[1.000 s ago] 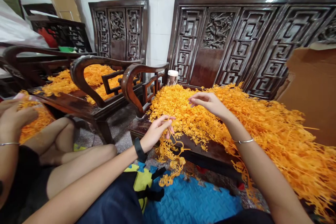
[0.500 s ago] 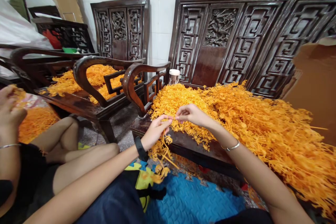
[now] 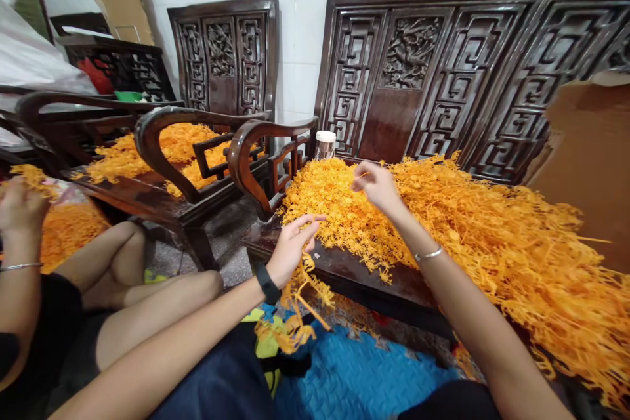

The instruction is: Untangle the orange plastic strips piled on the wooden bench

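My left hand (image 3: 295,246), with a black band at the wrist, pinches an orange branching plastic-looking strand (image 3: 306,289). Its stringy, curled length dangles below the fingers in front of the bench edge. Up and to the right is my right hand (image 3: 378,187), slightly blurred, over a heap of small orange pieces (image 3: 339,200). Its fingers are curled together; whether a tiny piece sits between them I cannot make out. Long tangled orange strands (image 3: 497,243) pile up on the bench to the right of this heap.
The heaps rest on a dark carved wooden bench (image 3: 354,269). A lidded jar (image 3: 325,144) stands by its armrest (image 3: 246,151). A person's hand (image 3: 22,207) at left holds orange strands. Cardboard (image 3: 585,157) leans at right; blue foam mat (image 3: 369,361) lies below.
My right hand has moved away from my left, up and to the right over the heap of small pieces. My left hand stays nearly in place, its strand swinging slightly.
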`<state>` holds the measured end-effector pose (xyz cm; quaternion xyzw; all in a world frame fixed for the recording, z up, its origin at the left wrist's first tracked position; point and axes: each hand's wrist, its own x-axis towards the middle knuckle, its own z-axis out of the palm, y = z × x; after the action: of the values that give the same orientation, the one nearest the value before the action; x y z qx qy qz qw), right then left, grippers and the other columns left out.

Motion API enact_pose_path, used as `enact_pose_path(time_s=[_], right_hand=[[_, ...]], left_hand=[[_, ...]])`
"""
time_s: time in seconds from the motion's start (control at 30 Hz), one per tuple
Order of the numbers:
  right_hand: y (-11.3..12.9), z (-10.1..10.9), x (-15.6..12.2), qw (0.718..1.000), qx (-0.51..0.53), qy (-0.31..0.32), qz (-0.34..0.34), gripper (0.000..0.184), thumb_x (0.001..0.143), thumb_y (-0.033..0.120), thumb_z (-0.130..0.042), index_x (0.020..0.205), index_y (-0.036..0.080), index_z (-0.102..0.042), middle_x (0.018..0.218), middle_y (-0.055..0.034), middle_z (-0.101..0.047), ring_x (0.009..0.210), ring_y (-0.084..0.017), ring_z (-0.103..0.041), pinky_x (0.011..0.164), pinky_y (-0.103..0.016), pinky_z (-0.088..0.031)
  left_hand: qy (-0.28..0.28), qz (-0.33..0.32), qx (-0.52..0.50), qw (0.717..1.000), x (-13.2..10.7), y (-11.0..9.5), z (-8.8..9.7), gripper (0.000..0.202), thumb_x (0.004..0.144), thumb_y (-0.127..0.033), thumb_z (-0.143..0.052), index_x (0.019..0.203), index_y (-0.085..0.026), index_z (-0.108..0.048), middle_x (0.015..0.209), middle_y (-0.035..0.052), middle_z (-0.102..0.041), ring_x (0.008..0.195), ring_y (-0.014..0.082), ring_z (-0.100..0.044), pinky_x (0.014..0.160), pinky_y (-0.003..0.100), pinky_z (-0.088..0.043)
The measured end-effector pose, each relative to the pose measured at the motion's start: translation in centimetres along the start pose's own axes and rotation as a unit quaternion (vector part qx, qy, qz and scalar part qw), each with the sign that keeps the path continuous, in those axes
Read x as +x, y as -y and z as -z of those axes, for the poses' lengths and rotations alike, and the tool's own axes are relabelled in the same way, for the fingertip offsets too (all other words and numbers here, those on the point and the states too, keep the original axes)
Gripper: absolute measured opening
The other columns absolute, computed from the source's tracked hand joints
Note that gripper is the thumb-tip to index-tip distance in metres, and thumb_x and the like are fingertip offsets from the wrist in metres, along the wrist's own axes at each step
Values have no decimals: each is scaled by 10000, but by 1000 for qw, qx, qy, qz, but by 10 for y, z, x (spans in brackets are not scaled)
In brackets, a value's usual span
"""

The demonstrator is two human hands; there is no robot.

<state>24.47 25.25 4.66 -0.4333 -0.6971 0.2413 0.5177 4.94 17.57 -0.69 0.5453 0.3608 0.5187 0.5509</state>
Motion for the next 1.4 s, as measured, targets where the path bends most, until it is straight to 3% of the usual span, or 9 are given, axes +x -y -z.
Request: enact_pose_path(time_s=[0.07, 0.17, 0.5, 0.67, 0.8, 0.9, 1.07, 1.23, 1.4], right_hand=[[-3, 23, 10, 994, 11, -109, 27, 93, 655, 229, -554, 687, 166, -494, 612, -8, -507, 538, -141, -549, 525, -286, -459], [-5, 40, 21, 985, 5, -167, 40, 154, 647, 290, -596, 706, 161, -535, 603, -13, -530, 498, -124, -532, 506, -273, -461], [-48, -2, 53, 987, -35, -148, -59, 236, 648, 272, -573, 844, 141, -574, 712, -64, -601, 657, -195, -606, 665, -355, -506], [-46, -9, 48, 991, -106, -77, -37, 717, 593, 259, -673, 1250, 130, -416, 1208, -161, -488, 1148, -295, -432, 966, -446, -327], [-19, -15, 32, 993, -119, -1, -14, 476, 680, 279, -621, 1120, 127, -525, 1144, -144, -537, 1061, -263, -500, 896, -408, -389], [9, -16, 15, 980, -85, 182, 9, 259, 764, 368, -555, 888, 151, -623, 917, -82, -631, 839, -188, -583, 763, -324, -446], [33, -22, -18, 860, -79, 502, 45, 324, 750, 394, -601, 983, 170, -627, 867, -32, -642, 772, -147, -577, 687, -256, -436], [24, -33, -33, 872, -97, 475, 75, 185, 763, 275, -605, 876, 132, -630, 723, -17, -611, 625, -113, -515, 574, -235, -392], [25, -27, -29, 890, -72, 442, 84, 167, 783, 293, -574, 807, 148, -653, 728, -16, -616, 657, -112, -521, 627, -243, -400]], left_hand=[[-13, 2, 9, 1000, -2, 2, 6, 387, 771, -363, -554, 1037, -82, -565, 425, -79, -315, 400, 34, -241, 422, 188, -149], [-17, 12, 32, 999, -2, 4, 15, 407, 782, -385, -533, 1074, -101, -547, 412, -74, -353, 376, 33, -241, 401, 180, -132], [49, 29, 42, 998, -6, 1, 18, 449, 794, -442, -499, 1105, -119, -524, 501, -29, -497, 364, 49, -338, 379, 177, -226], [53, 19, 33, 998, -5, 2, 24, 466, 824, -421, -460, 1180, -120, -481, 615, 14, -578, 396, 72, -401, 427, 210, -300], [47, 21, 23, 998, -4, 2, 23, 492, 828, -416, -460, 1226, -127, -456, 667, 30, -604, 426, 88, -444, 490, 234, -351], [37, 18, 1, 999, -3, 1, 21, 518, 819, -412, -480, 1263, -149, -424, 713, 30, -613, 469, 98, -484, 551, 245, -381], [17, 0, -3, 1000, -2, -1, 18, 555, 803, -370, -523, 1305, -191, -367, 731, 4, -597, 501, 89, -498, 620, 248, -403], [-16, -11, 7, 1000, -3, -2, 16, 618, 774, -335, -569, 1320, -190, -318, 676, -16, -567, 471, 60, -441, 542, 206, -372], [38, 22, 53, 998, -5, -1, 14, 551, 672, -336, -678, 1154, -166, -472, 616, -44, -501, 424, 29, -370, 431, 168, -294]])
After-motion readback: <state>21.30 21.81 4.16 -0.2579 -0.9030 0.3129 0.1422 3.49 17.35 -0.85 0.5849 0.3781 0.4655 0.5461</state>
